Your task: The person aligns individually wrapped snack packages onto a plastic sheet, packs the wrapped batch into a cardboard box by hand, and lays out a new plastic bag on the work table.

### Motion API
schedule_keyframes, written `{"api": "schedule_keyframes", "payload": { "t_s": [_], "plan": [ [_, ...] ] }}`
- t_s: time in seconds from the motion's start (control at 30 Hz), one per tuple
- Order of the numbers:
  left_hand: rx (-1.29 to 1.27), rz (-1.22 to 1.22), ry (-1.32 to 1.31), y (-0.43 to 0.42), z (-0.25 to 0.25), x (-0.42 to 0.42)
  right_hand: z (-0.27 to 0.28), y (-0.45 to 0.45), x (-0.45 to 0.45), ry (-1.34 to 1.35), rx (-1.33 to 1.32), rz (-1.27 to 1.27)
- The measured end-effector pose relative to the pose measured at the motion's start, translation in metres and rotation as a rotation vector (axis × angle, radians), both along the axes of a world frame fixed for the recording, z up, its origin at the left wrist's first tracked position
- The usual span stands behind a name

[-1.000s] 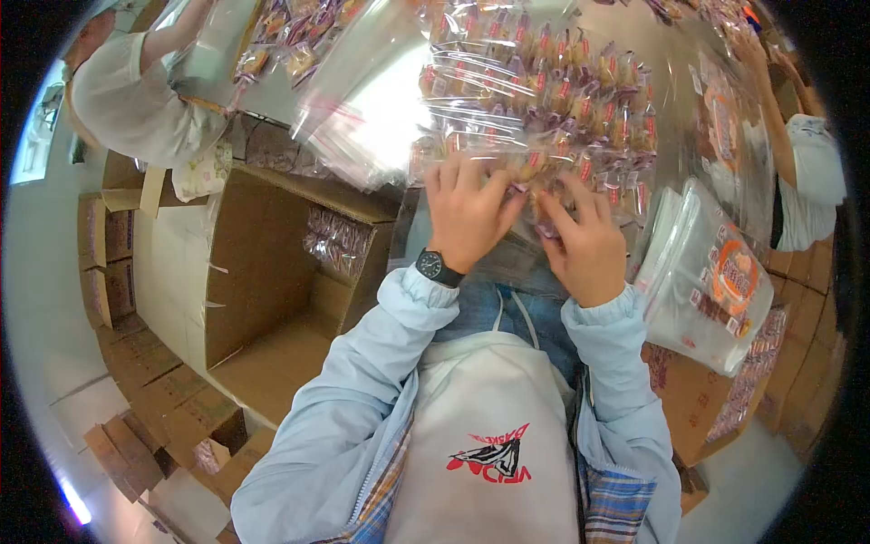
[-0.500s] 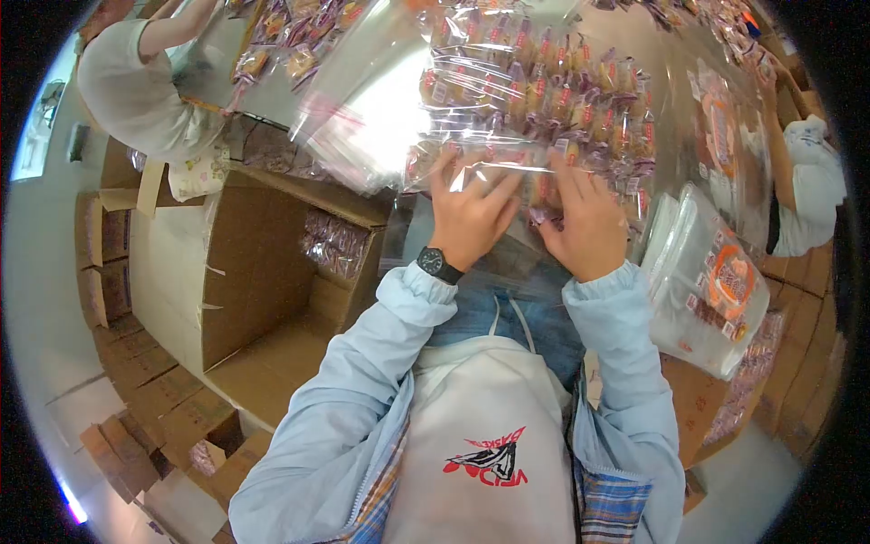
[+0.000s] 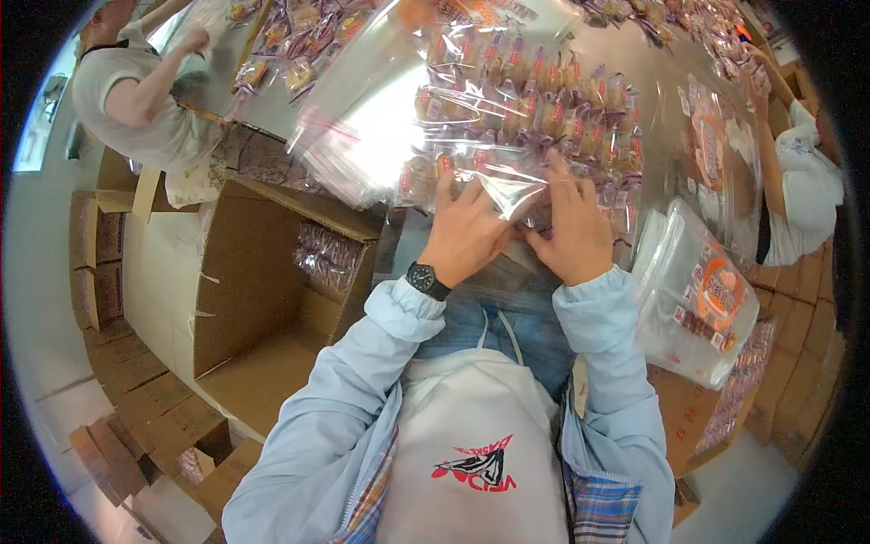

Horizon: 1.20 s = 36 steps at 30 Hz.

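Observation:
A large clear plastic bag lies at the table's near edge, with several rows of small wrapped snacks inside. Its near end is bunched into a shiny fold between my hands. My left hand, a black watch on its wrist, grips this end from the left, fingers bent over the film. On the other side my right hand holds the same end, fingers forward and thumb turned inward. The exact pinch of the fingertips is partly hidden by glare and film.
An open cardboard box with wrapped packs stands at left. Flat clear bags lie left of the snacks; printed bags sit at right above another carton. One person works at left, another at right.
My hands have drawn slightly closer together, and the film between them has gathered into a brighter raised fold. At left, the other person's forearm has come into a bent position.

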<state>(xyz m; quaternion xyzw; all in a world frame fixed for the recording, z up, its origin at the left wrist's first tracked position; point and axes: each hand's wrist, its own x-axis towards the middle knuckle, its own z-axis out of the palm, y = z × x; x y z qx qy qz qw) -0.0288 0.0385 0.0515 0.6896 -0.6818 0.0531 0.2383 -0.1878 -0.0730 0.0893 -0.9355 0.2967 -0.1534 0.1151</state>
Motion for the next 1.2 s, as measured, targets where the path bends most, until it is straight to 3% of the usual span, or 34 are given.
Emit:
{"api": "schedule_keyframes", "payload": {
  "t_s": [0.5, 0.7, 0.73, 0.83, 0.97, 1.07, 1.2],
  "plan": [
    [-0.124, 0.159, 0.092, -0.014, -0.002, -0.007, 0.002, -0.009, -0.014, 0.138, 0.027, 0.001],
    [-0.010, 0.123, 0.074, -0.010, 0.005, -0.008, -0.009, 0.021, -0.027, -0.198, -0.202, 0.106],
    [-0.030, 0.117, 0.075, -0.011, 0.002, -0.006, -0.022, 0.029, -0.033, -0.368, -0.067, 0.129],
    [-0.024, 0.122, 0.100, -0.011, -0.001, -0.007, -0.032, 0.047, -0.042, -0.666, 0.018, 0.121],
    [-0.025, 0.121, 0.095, -0.011, 0.003, -0.004, -0.037, 0.040, -0.066, -0.369, 0.103, 0.176],
    [-0.033, 0.119, 0.120, -0.009, 0.000, -0.004, -0.030, 0.041, -0.088, -0.454, 0.347, -0.142],
    [-0.022, 0.135, 0.129, -0.009, 0.004, -0.008, 0.009, 0.053, -0.087, -0.319, 0.432, -0.268]
  ]
}}
